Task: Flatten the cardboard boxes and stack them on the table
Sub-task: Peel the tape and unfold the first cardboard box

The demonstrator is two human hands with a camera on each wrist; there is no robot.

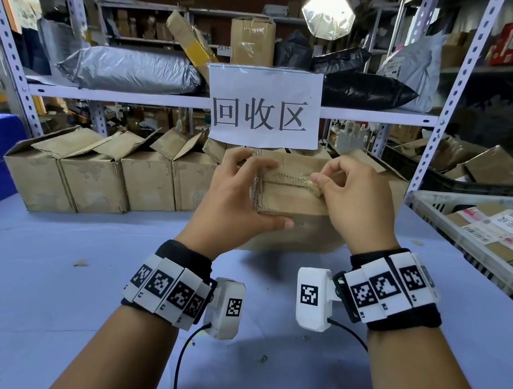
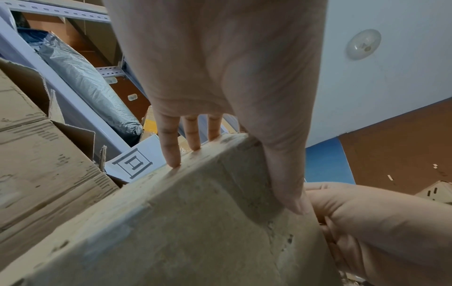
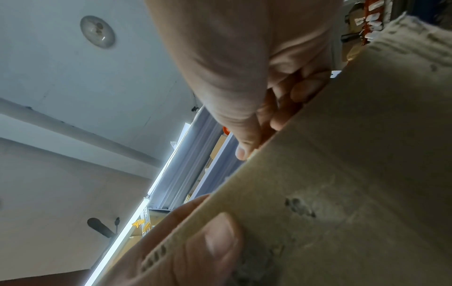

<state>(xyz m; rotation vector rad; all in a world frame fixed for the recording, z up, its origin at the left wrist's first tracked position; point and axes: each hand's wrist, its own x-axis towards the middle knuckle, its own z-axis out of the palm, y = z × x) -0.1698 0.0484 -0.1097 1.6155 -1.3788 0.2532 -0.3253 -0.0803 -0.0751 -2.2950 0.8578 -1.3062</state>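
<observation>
While the left hand (image 1: 242, 193) clamps the small cardboard box (image 1: 292, 198) above the desk (image 1: 49, 283) to steady it, the right hand (image 1: 352, 201) pinches a strip of clear tape (image 1: 308, 182) on its seam, likely freeing flaps before flattening.

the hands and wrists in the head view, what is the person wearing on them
Both hands are bare, as are the forearms. Each wrist carries a black fabric band ringed with white rectangular tiles, each printed with a black square code marker. A white boxy camera unit with its own marker sits on the inner side of each wrist, and a thin black cable trails from each unit.
</observation>
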